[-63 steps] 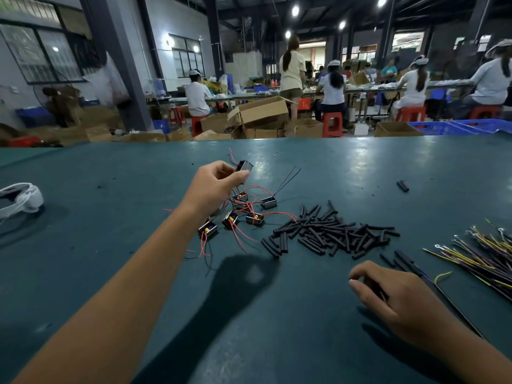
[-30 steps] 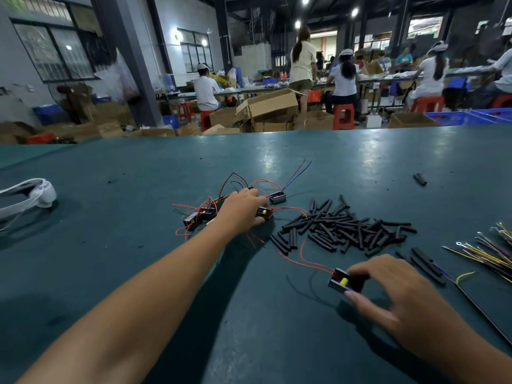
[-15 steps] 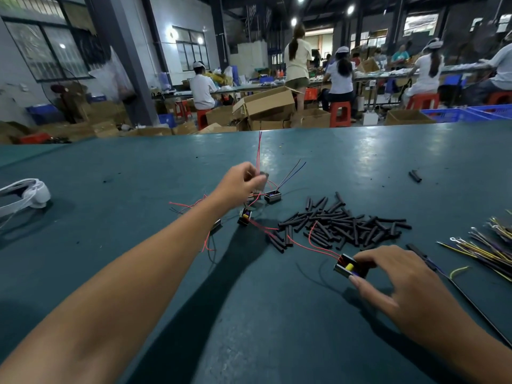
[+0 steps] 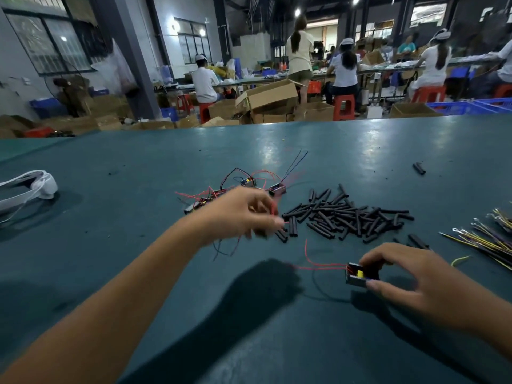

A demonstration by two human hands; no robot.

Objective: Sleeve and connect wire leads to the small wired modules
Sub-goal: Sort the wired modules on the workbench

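While your right hand (image 4: 415, 281) pinches the small black module with the yellow core (image 4: 360, 274) in curled fingers (image 4: 372, 257) just above the teal tabletop (image 4: 360, 151), your blurred left hand (image 4: 238, 214) seems to nip thin red leads (image 4: 274, 209); its exact grip is unclear. Module: likely light and rigid; hold by the casing. Leads: limp, probably fragile. Black sleeve tubes (image 4: 349, 214): heaped between both hands, just beyond.

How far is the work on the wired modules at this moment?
Nothing looks finished yet. The right hand pinches one module, its red leads bare. The left hand, blurred, seems to pinch a red wire by the module cluster. Left to do: the sleeve pile and terminal wires lie unused.
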